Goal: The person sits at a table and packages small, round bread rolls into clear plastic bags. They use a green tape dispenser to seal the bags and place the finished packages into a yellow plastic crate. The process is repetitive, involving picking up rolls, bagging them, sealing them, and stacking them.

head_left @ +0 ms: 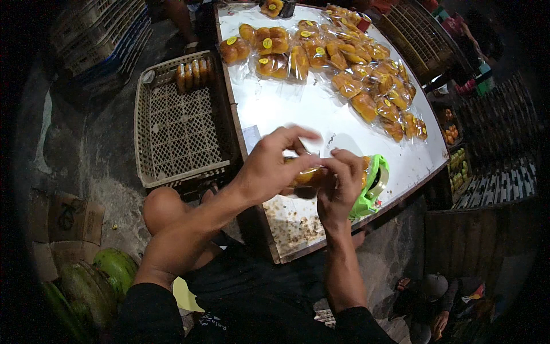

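My left hand (274, 167) and my right hand (339, 186) both grip a clear bag of golden buns (307, 176) above the near part of a white table (298, 114). The fingers pinch the bag's neck between the two hands; the left fingers look blurred. A green tape dispenser (372, 186) stands on the table just right of my right hand, touching or nearly touching it. Most of the bag is hidden by my hands.
Several bagged buns with yellow stickers (344, 63) lie piled across the far half of the table. A white plastic crate (177, 120) with a few packs stands left of the table. Crumbs cover the table's near corner. Green fruit (91, 284) lies at lower left; crates stand right.
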Demonstrator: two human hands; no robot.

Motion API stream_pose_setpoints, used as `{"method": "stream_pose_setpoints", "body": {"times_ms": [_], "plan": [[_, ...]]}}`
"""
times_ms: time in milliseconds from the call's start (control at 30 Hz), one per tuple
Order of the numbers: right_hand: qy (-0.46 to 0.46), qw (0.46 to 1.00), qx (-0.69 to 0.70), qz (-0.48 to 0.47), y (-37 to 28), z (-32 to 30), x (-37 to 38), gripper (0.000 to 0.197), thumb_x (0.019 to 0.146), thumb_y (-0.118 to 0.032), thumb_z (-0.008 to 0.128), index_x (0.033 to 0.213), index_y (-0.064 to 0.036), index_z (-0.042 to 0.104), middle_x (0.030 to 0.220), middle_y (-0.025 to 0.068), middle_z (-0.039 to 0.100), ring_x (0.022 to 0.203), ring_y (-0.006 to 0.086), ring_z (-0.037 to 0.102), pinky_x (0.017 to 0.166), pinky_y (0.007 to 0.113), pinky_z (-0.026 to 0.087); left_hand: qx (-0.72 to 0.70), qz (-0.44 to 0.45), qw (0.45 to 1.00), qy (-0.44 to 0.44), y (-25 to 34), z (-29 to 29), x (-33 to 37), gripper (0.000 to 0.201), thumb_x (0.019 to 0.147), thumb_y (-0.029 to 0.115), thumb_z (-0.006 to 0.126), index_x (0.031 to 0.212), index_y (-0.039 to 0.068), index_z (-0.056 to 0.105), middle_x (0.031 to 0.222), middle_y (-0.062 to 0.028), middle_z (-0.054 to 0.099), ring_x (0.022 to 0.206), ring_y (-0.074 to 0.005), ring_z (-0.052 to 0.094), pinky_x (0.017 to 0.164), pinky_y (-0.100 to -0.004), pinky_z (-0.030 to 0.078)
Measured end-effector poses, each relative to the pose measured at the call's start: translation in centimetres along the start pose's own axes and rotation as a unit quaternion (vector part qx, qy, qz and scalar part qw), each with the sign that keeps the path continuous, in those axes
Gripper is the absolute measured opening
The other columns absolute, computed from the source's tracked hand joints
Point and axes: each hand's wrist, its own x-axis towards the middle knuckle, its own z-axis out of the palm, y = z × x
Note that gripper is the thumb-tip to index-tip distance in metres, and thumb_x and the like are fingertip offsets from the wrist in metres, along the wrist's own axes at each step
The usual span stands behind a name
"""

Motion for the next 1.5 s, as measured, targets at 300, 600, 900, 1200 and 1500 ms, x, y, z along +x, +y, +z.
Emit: {"method": "stream_pose_setpoints", "body": {"times_ms": [300,600,900,1200,1500], "plan": [[0.203,0.879,0.278,0.329,-1.6,3.5,-1.3,0.006,0.091,-0.005,0.057,0.090,-0.0020,0.052,0.099,0.0113,0.060,0.091,0.0148,0.056,0.079,0.028,0.046,-0.183,-0.037,0.967,0.173,-4.9,3.6,0.1,0.016,0.088,0.014,0.064,0.076,0.005,0.060,0.073,0.0036,0.056,0.072,-0.0031,0.048,0.070,-0.0211,0.042],[0.106,0.876,-0.087,0.463,10.9,-11.0,-11.8,0.032,0.095,-0.027,0.054,0.106,0.0037,0.053,0.098,0.0115,0.055,0.091,0.0208,0.053,0.082,0.034,0.044,-0.112,0.037,0.978,0.171,-5.7,3.2,2.3,0.022,0.084,0.000,0.061,0.085,0.009,0.041,0.080,0.0005,0.048,0.073,-0.0064,0.044,0.067,-0.0226,0.041],[0.052,0.848,-0.056,0.525,13.5,-11.2,-9.4,0.040,0.086,-0.030,0.063,0.073,0.0076,0.061,0.060,0.0072,0.055,0.059,0.0130,0.046,0.058,0.034,0.040,-0.132,0.026,0.978,0.158,-7.6,4.6,4.0,0.018,0.086,0.002,0.060,0.086,0.008,0.044,0.079,0.0018,0.047,0.072,-0.0057,0.043,0.065,-0.0215,0.039],[0.095,0.807,-0.041,0.582,8.8,-10.5,-15.8,0.035,0.089,-0.026,0.062,0.082,0.0079,0.062,0.075,0.0036,0.059,0.072,0.0133,0.053,0.067,0.030,0.044,-0.115,0.006,0.981,0.158,-9.1,5.7,4.6,0.019,0.084,0.001,0.060,0.087,0.009,0.043,0.080,0.0015,0.045,0.075,-0.0080,0.043,0.070,-0.0238,0.040],[0.144,0.895,0.197,0.374,1.7,-0.2,-2.9,0.014,0.089,-0.014,0.062,0.088,0.0001,0.059,0.104,0.0108,0.059,0.100,0.0199,0.054,0.088,0.031,0.043,-0.043,0.024,0.985,0.163,-7.4,8.1,4.2,0.021,0.084,-0.002,0.059,0.085,0.008,0.040,0.078,0.0009,0.043,0.073,-0.0083,0.040,0.068,-0.0234,0.039]]}}
